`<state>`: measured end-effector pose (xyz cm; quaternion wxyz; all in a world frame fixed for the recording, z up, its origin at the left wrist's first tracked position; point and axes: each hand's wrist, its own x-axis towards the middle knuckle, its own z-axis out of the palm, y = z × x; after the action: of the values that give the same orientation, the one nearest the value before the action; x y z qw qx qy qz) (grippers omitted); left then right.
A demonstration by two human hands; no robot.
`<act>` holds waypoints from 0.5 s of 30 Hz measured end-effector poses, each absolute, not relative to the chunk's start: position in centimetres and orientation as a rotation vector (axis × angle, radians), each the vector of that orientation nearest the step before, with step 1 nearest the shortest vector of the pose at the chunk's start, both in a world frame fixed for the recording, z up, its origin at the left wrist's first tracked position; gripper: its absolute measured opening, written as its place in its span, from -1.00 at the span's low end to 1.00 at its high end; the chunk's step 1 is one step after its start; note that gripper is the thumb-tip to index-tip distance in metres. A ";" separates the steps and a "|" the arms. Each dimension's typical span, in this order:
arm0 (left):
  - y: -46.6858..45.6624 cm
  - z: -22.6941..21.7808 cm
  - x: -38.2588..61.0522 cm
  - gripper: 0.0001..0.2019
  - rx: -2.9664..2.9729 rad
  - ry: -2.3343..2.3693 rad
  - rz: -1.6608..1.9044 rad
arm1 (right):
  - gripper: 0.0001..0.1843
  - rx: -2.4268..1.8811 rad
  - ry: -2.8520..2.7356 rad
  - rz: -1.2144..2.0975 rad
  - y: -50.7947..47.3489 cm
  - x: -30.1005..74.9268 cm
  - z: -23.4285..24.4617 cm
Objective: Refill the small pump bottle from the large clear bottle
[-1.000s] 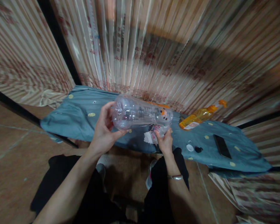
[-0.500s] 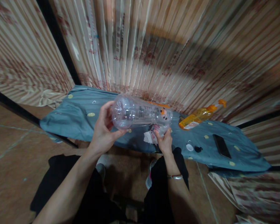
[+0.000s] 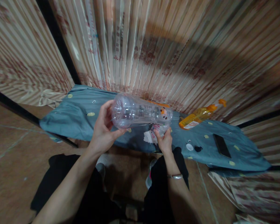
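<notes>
A large clear plastic bottle lies sideways in the air over the blue cloth. My left hand grips its base end, with the thumb below and the fingers behind. Black print and small orange and dark pictures show on the bottle's side toward its right end. Under that end, my right hand is closed on a crumpled clear plastic label with pink marks. A torn white piece shows just left of those fingers. Whether the label is still joined to the bottle, I cannot tell.
The blue cloth covers a narrow bench. On its right are an orange pump bottle, lying tilted, a white disc, a small black object and a dark phone. Striped curtains and a black post stand behind.
</notes>
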<state>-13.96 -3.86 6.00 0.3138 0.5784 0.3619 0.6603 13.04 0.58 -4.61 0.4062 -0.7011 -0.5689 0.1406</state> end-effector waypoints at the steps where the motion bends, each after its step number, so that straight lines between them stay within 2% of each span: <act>1: -3.9 6.0 -14.0 -0.16 1.528 0.956 1.742 | -0.28 -1.772 -1.431 0.355 0.6 13.0 -4.6; 15: -3.7 5.9 -14.0 -0.15 1.558 0.940 1.745 | -0.29 -1.767 -1.419 0.386 0.5 13.0 -4.3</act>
<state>-14.01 -3.66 5.89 0.3053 0.5886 0.3549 0.6591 12.97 0.53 -4.33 0.4089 -0.7014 -0.5634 0.1532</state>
